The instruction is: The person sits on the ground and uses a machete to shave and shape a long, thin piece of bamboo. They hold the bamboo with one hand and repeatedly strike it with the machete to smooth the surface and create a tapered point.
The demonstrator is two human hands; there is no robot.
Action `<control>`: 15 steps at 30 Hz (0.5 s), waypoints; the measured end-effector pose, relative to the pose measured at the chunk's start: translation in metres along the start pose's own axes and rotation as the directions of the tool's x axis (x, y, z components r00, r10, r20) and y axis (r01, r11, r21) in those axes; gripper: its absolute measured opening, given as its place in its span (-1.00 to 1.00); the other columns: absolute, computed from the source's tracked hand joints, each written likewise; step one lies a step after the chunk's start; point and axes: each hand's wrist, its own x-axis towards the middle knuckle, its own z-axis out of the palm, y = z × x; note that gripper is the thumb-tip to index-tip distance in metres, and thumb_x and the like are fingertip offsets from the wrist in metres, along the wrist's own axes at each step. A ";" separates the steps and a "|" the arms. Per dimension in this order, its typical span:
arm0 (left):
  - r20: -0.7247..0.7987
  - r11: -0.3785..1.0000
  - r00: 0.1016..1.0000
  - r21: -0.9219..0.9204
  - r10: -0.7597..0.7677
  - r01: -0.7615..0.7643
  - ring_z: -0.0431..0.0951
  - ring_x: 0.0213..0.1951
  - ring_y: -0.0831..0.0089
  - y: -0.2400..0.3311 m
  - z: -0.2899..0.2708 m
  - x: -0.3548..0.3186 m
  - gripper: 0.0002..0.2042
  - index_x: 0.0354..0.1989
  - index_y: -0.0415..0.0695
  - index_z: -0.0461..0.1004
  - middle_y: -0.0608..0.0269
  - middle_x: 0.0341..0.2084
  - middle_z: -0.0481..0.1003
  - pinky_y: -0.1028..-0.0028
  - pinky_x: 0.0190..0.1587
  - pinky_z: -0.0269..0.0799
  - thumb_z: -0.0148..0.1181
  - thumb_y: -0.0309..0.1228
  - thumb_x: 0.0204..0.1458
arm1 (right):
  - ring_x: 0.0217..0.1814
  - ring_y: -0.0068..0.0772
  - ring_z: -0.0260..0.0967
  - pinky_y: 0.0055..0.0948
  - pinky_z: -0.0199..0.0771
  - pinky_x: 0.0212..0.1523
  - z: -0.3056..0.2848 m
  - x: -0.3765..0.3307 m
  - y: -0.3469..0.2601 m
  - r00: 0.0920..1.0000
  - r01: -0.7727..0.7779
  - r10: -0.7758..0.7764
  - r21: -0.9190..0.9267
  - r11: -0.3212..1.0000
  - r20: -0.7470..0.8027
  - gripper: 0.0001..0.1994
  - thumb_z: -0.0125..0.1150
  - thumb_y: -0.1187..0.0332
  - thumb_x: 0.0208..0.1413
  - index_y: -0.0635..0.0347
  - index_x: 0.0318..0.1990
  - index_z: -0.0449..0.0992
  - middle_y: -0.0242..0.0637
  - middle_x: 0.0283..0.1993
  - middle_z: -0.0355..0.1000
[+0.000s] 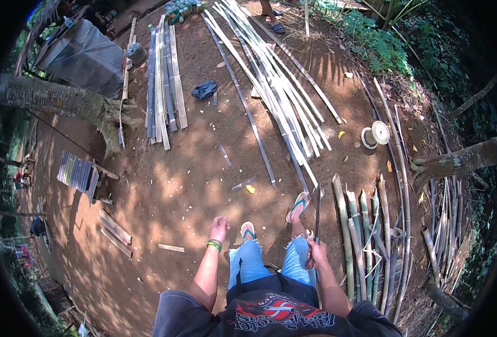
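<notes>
Many bamboo poles [366, 236], split strips [271, 84], long knife [317, 216]

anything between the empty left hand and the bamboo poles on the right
Yes. The person's own legs and the right hand, gripping a long blade, lie between the left hand and the bamboo poles.

Dark short-sleeve T-shirt [271, 314] w/ red-and-white graphic and white lettering across front. Light-blue denim shorts [271, 264], cut approx. at knee, frayed hems w/ loose white threads. Left wrist: stacked bands [214, 244], green and yellowish. Left hand [219, 228] and right hand [317, 251] bare, no gloves. Feet in flip-flops [297, 206], pale soles w/ teal straps. Forearms uncovered below the sleeves.
</notes>
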 end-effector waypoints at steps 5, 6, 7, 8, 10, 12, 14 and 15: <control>-0.055 0.989 0.998 0.143 -0.029 0.037 0.57 -0.35 0.51 -0.066 0.103 0.072 -0.66 0.00 -0.26 0.49 0.19 -0.36 0.59 0.49 -0.24 0.51 0.17 -0.25 0.19 | -0.76 -0.57 0.15 -0.50 0.17 -0.74 0.023 0.124 -0.049 0.992 -0.048 0.049 -0.016 0.999 0.114 -0.80 0.27 0.32 0.15 0.12 -0.41 0.36 -0.47 -0.68 0.22; -0.059 0.970 0.995 0.227 -0.081 0.093 0.58 -0.32 0.50 -0.074 0.125 0.087 -0.67 -0.01 -0.22 0.51 0.18 -0.34 0.60 0.47 -0.24 0.51 0.19 -0.24 0.17 | -0.76 -0.57 0.15 -0.51 0.17 -0.73 0.029 0.143 -0.061 0.987 -0.074 0.071 0.014 0.997 0.141 -0.80 0.27 0.32 0.15 0.12 -0.40 0.36 -0.47 -0.68 0.23; -0.065 0.946 0.996 0.313 -0.066 0.083 0.58 -0.34 0.49 -0.095 0.144 0.104 -0.67 -0.04 -0.20 0.52 0.19 -0.39 0.60 0.46 -0.25 0.51 0.19 -0.22 0.16 | -0.76 -0.58 0.15 -0.51 0.17 -0.73 0.031 0.157 -0.065 0.980 -0.117 0.108 0.041 0.992 0.165 -0.80 0.28 0.32 0.15 0.11 -0.40 0.36 -0.47 -0.68 0.24; -0.056 0.968 0.983 0.174 -0.172 0.179 0.59 -0.35 0.45 -0.089 0.178 0.113 -0.64 -0.05 -0.20 0.52 0.16 -0.42 0.60 0.42 -0.25 0.51 0.19 -0.16 0.15 | -0.76 -0.59 0.16 -0.52 0.18 -0.73 0.032 0.182 -0.061 0.983 -0.102 0.093 0.051 0.993 0.155 -0.79 0.29 0.32 0.15 0.12 -0.40 0.36 -0.47 -0.68 0.25; -0.047 0.934 0.983 0.307 -0.175 0.181 0.52 -0.40 0.55 -0.138 0.211 0.153 -0.67 -0.02 -0.22 0.49 0.26 -0.41 0.55 0.52 -0.29 0.48 0.18 -0.23 0.18 | -0.76 -0.61 0.16 -0.54 0.15 -0.73 0.038 0.217 -0.057 0.985 -0.089 0.080 0.051 0.995 0.155 -0.77 0.31 0.31 0.15 0.11 -0.41 0.35 -0.48 -0.69 0.24; -0.056 0.857 0.983 0.483 -0.172 0.178 0.57 -0.37 0.50 -0.211 0.242 0.201 -0.61 0.03 -0.22 0.48 0.20 -0.39 0.58 0.47 -0.24 0.50 0.16 -0.16 0.19 | -0.75 -0.63 0.16 -0.57 0.10 -0.74 0.050 0.253 -0.059 0.987 -0.060 0.052 0.047 0.997 0.150 -0.74 0.31 0.32 0.15 0.08 -0.46 0.32 -0.50 -0.71 0.22; -0.026 0.814 0.978 0.549 -0.209 0.188 0.62 -0.31 0.41 -0.243 0.273 0.243 -0.54 0.05 -0.22 0.48 0.09 -0.32 0.61 0.44 -0.18 0.51 0.14 -0.08 0.17 | -0.75 -0.64 0.16 -0.58 0.10 -0.73 0.052 0.284 -0.048 0.990 -0.058 0.050 0.057 0.997 0.134 -0.76 0.30 0.32 0.16 0.09 -0.43 0.33 -0.51 -0.70 0.23; -0.046 0.793 0.977 0.576 -0.210 0.198 0.62 -0.27 0.37 -0.250 0.290 0.265 -0.52 0.06 -0.22 0.48 0.07 -0.30 0.62 0.42 -0.14 0.50 0.14 -0.06 0.16 | -0.74 -0.64 0.16 -0.58 0.10 -0.73 0.058 0.303 -0.046 0.991 -0.044 0.035 0.071 0.997 0.126 -0.77 0.30 0.32 0.17 0.09 -0.42 0.34 -0.51 -0.69 0.23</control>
